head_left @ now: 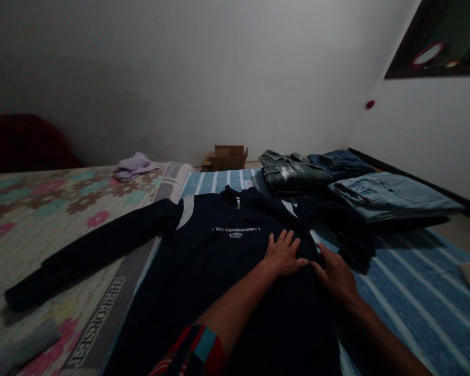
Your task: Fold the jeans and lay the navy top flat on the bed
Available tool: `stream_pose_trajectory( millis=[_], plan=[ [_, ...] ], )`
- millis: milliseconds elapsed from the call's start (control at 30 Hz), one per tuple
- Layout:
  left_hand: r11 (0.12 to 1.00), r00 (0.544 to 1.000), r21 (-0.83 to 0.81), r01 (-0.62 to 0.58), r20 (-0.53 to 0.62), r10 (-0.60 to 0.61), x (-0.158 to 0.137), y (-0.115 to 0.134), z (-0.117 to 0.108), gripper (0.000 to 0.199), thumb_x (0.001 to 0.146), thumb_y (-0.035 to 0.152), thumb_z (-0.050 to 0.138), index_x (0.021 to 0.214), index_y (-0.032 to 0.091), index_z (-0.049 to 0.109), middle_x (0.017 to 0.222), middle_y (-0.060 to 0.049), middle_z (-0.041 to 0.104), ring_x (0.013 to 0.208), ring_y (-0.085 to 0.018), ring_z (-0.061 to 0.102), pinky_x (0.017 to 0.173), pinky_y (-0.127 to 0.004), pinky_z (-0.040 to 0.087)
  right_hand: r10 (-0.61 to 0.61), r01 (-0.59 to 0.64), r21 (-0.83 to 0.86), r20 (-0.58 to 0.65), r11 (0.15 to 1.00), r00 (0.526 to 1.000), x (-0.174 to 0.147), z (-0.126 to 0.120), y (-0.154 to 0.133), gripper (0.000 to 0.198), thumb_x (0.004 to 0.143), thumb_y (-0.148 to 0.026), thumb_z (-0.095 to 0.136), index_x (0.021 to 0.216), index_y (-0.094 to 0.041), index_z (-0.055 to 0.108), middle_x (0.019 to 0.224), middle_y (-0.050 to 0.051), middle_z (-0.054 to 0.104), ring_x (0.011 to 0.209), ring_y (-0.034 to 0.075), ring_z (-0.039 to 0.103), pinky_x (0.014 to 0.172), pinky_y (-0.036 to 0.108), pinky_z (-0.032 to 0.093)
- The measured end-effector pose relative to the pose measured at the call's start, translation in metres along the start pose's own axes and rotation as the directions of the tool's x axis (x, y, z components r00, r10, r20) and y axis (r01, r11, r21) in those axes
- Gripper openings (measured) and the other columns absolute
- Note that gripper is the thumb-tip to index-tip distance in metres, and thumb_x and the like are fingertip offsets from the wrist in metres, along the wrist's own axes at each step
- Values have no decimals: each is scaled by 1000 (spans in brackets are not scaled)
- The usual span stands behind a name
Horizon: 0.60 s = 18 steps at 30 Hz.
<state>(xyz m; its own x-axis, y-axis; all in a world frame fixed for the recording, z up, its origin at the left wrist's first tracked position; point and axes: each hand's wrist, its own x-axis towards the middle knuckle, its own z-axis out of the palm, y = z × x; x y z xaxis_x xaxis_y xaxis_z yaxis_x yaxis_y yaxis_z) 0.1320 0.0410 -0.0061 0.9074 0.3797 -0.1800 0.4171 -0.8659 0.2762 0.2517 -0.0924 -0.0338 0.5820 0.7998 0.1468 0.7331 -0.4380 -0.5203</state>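
Note:
A dark navy long-sleeved pullover (219, 261) with a short zip collar, pale shoulder patches and white chest lettering lies spread out, front side up. Its sleeve on the left stretches out across the flowered bedcover; the other sleeve is bunched near the folded clothes. My left hand (284, 254) rests flat on the chest of the pullover, fingers spread. At the pullover's right side edge is my right hand (337, 274), its thumb and forefinger apart near my left thumb. The other right fingers are partly hidden.
Folded grey-black denim (297, 172), dark blue jeans (340, 161) and light blue jeans (391, 193) lie at the back right on the blue striped sheet (411, 287). A lilac cloth (135, 167) sits on the flowered bedcover (74, 201). Behind stands an open cardboard box (229, 157).

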Motion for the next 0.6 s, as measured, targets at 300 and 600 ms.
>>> stream_pose_trajectory(
  millis=[300, 600],
  plan=[
    [1000, 996, -5, 7, -91, -7, -5, 2, 8, 68, 88, 59, 24, 142, 19, 27, 152, -10, 17, 140, -27, 5, 109, -57, 7, 290, -371, 278, 291, 886, 912, 30, -4, 0, 37, 78, -46, 45, 73, -14, 64, 51, 3, 60, 44, 17, 56, 41, 26, 41],
    [1000, 995, 23, -16, -94, 18, -3, 2, 11, 82, 82, 72, 22, 143, 18, 25, 153, -11, 13, 140, -29, 3, 108, -59, 4, 187, -190, 2, 165, 982, 968, 29, -17, 11, 22, 76, -31, 50, 62, -19, 61, 66, 5, 66, 68, 19, 61, 57, 25, 39]
  ],
)
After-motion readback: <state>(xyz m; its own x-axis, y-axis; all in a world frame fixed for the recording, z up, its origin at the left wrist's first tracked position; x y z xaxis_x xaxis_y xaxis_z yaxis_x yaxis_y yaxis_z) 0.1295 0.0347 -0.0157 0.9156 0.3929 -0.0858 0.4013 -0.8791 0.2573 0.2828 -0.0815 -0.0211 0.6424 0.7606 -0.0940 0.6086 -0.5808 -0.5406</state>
